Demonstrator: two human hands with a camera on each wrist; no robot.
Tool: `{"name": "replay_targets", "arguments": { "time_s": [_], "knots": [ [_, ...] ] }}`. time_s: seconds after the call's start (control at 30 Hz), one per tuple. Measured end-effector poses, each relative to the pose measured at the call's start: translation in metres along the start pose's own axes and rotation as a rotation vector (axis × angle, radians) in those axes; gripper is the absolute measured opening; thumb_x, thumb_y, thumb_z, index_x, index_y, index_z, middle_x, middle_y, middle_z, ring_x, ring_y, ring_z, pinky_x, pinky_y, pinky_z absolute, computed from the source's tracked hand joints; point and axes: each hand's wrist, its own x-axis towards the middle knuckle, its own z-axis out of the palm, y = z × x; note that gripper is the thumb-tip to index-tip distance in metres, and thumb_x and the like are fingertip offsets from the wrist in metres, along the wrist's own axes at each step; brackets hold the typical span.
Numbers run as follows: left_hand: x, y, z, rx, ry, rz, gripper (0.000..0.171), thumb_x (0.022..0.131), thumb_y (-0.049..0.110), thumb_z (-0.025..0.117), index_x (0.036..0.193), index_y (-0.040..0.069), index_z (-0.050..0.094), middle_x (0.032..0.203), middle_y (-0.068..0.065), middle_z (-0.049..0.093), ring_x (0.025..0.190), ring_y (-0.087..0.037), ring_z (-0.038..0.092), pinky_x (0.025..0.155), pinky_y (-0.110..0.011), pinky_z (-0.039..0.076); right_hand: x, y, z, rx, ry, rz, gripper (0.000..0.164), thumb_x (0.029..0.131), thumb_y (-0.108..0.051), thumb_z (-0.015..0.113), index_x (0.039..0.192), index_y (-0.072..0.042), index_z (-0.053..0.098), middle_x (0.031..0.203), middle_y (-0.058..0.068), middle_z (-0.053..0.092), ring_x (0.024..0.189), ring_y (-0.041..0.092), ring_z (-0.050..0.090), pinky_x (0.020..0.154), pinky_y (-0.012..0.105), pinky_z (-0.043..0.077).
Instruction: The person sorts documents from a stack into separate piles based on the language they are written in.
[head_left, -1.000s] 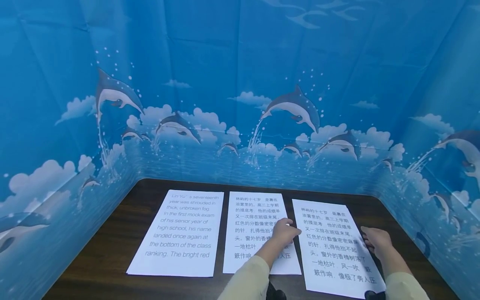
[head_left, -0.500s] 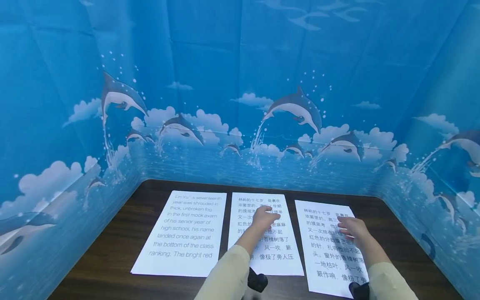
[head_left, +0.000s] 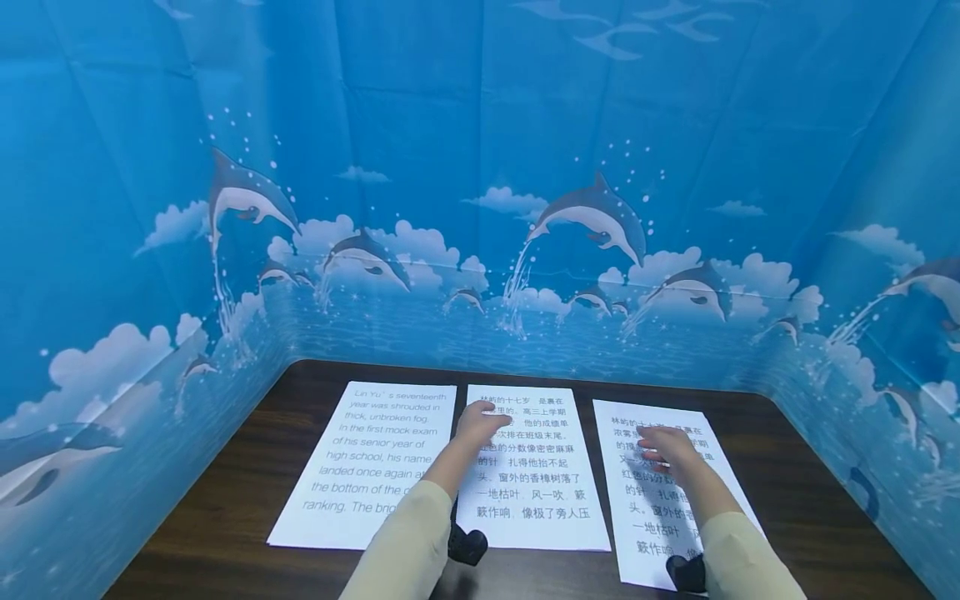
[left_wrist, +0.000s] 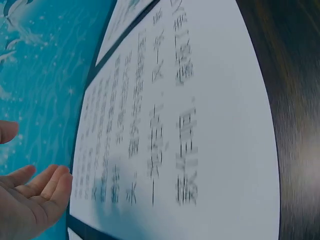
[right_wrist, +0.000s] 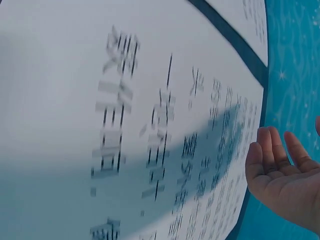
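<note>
Three white printed sheets lie side by side on a dark wooden table. In the head view the left sheet (head_left: 360,467) carries English text; the middle sheet (head_left: 536,475) and right sheet (head_left: 633,508) carry Chinese text. My left hand (head_left: 482,427) hovers above the left part of the middle sheet, its fingers loosely bent around nothing. Over the upper half of the right sheet is my right hand (head_left: 669,452), likewise holding nothing. Relaxed fingers (left_wrist: 50,187) show in the left wrist view, and the right hand's fingers (right_wrist: 267,155) look relaxed too. The wrist views are blurred.
Dark wood of the table (head_left: 202,517) borders the sheets. A blue curtain (head_left: 420,125) printed with dolphins and clouds encloses the table at the back and both sides. Each wrist carries a black device, such as the left one (head_left: 468,546).
Both hands have moved left: the left hand from the middle sheet's right edge to its left side, the right hand from the right sheet's right edge onto its upper part. The sheets stay in place.
</note>
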Motion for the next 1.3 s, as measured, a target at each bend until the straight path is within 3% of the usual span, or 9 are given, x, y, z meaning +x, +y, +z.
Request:
{"name": "replay_targets", "arguments": {
  "time_s": [0.23, 0.57, 1.03, 1.3],
  "knots": [
    [0.002, -0.013, -0.018, -0.037, 0.017, -0.011, 0.055, 0.074, 0.022, 0.064, 0.119, -0.001, 0.044, 0.119, -0.02, 0.042, 0.099, -0.036, 0.047, 0.078, -0.044, 0.041, -0.003, -0.008, 0.023, 0.038, -0.026, 0.002, 0.055, 0.085, -0.029, 0.05, 0.123, 0.007, 0.035, 0.108, 0.022, 0.048, 0.094, 0.03, 0.051, 0.076, 0.038, 0.043],
    [0.006, -0.027, -0.039, 0.015, 0.027, -0.05, 0.058, 0.075, 0.023, 0.062, 0.121, -0.005, 0.042, 0.109, -0.023, 0.049, 0.098, -0.036, 0.05, 0.077, -0.042, 0.043, -0.004, -0.006, 0.042, 0.02, -0.095, -0.025, 0.054, 0.083, -0.03, 0.052, 0.119, 0.009, 0.039, 0.102, 0.022, 0.052, 0.091, 0.032, 0.053, 0.071, 0.039, 0.045],
    [-0.001, -0.038, -0.039, 0.052, -0.009, -0.111, 0.056, 0.075, 0.023, 0.062, 0.118, -0.007, 0.042, 0.109, -0.022, 0.049, 0.097, -0.036, 0.05, 0.077, -0.044, 0.041, -0.005, -0.009, 0.062, 0.047, -0.103, 0.005, 0.051, 0.084, -0.023, 0.052, 0.121, 0.009, 0.035, 0.106, 0.024, 0.048, 0.092, 0.033, 0.051, 0.069, 0.039, 0.045],
    [-0.005, -0.035, -0.037, -0.003, 0.033, -0.168, 0.042, 0.075, 0.02, 0.062, 0.106, -0.005, 0.05, 0.095, -0.016, 0.054, 0.089, -0.03, 0.053, 0.071, -0.039, 0.044, -0.012, -0.016, 0.072, 0.101, -0.072, 0.053, 0.051, 0.082, -0.021, 0.053, 0.119, 0.009, 0.037, 0.099, 0.023, 0.05, 0.088, 0.032, 0.053, 0.068, 0.037, 0.047]
  ]
}}
